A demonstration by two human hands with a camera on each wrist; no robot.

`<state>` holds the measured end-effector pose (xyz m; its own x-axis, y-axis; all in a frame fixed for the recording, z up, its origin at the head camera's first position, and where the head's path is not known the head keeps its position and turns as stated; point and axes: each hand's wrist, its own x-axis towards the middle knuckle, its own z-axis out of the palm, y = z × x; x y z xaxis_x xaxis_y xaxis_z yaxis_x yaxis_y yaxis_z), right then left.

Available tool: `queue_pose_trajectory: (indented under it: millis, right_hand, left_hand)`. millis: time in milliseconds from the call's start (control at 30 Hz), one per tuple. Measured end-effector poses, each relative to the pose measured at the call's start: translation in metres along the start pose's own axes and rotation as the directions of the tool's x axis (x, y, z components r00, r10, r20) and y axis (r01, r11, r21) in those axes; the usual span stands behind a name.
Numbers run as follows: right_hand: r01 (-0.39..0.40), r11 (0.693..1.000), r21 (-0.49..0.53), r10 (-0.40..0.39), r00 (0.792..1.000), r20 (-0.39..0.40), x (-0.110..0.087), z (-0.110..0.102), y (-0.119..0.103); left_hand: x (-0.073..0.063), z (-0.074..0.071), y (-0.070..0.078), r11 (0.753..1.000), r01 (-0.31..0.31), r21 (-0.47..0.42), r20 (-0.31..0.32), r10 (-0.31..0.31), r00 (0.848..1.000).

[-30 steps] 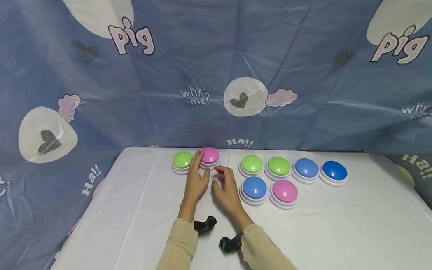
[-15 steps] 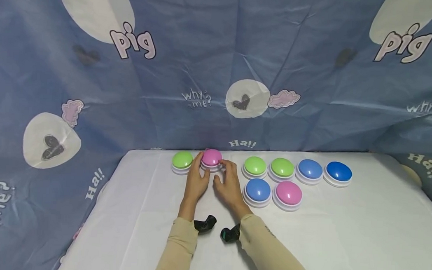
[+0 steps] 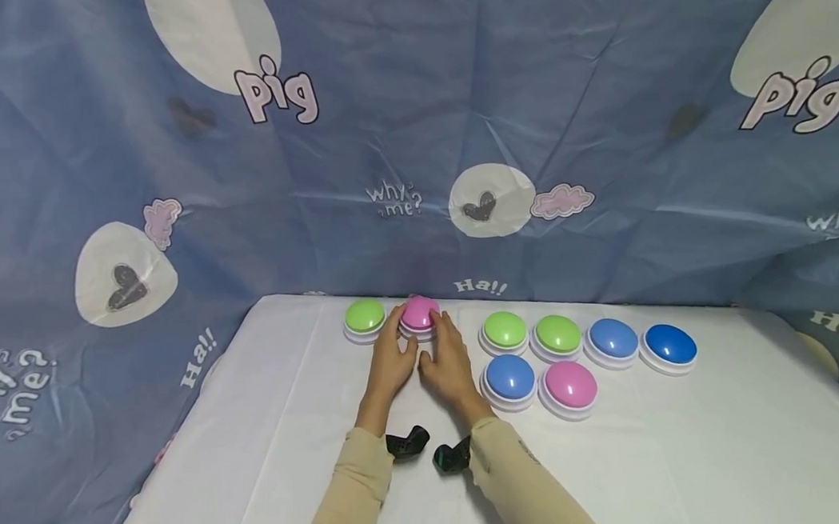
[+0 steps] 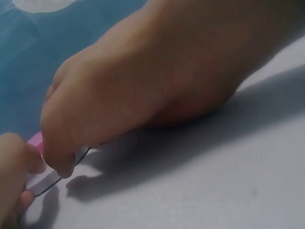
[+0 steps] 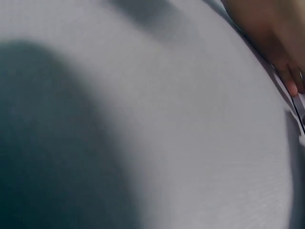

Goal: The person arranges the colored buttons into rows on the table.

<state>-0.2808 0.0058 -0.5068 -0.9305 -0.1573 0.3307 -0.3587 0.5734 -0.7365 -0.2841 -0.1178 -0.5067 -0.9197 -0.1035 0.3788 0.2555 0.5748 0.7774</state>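
In the head view a pink dome push button (image 3: pixel 419 313) with a white base stands at the table's back edge, between my two hands. My left hand (image 3: pixel 388 364) grips its left side, thumb toward the front. From the right, my right hand (image 3: pixel 450 370) holds the same button with bent fingers. The left wrist view shows fingertips of both hands at the button's white base (image 4: pixel 45 180), with only a sliver of pink visible. Just left of my left hand sits a green push button (image 3: pixel 365 316). The right wrist view catches mostly tablecloth and a few fingers (image 5: pixel 291 81).
Right of my hands stand two green buttons (image 3: pixel 505 330) (image 3: pixel 558 334), a light blue button (image 3: pixel 613 339) and a dark blue button (image 3: pixel 670 345) in a row. Before them are another blue button (image 3: pixel 510 378) and another pink button (image 3: pixel 571 385). A patterned blue cloth (image 3: pixel 341 129) hangs behind.
My right hand has moved forward to the pink button's right side and now holds it together with my left hand. The whole scene has shifted slightly right and down in view.
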Motion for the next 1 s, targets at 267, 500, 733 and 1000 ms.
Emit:
queue_pose_trajectory:
  millis: [267, 500, 733, 1000]
  right_hand:
    - [0.016, 0.998, 0.055, -0.012, 0.998, -0.068, -0.001, -0.003, 0.0]
    - [-0.029, 0.992, 0.125, 0.04, 0.996, -0.085, -0.001, -0.008, 0.001]
    - [0.041, 0.992, 0.119, -0.038, 0.999, -0.032, -0.002, -0.011, 0.002]
    - [-0.001, 0.994, 0.107, -0.004, 0.999, 0.045, -0.006, -0.014, 0.004]
  left_hand:
    - [-0.003, -0.004, 0.002, 0.999, -0.001, 0.049, -0.004, 0.001, 1.0]
    - [-0.007, -0.008, 0.0, 0.998, -0.012, 0.057, -0.007, 0.013, 1.0]
    - [-0.011, -0.013, -0.003, 1.0, 0.017, -0.003, 0.001, -0.017, 1.0]
    - [-0.022, -0.023, -0.007, 0.987, 0.01, -0.159, 0.043, -0.003, 0.999]
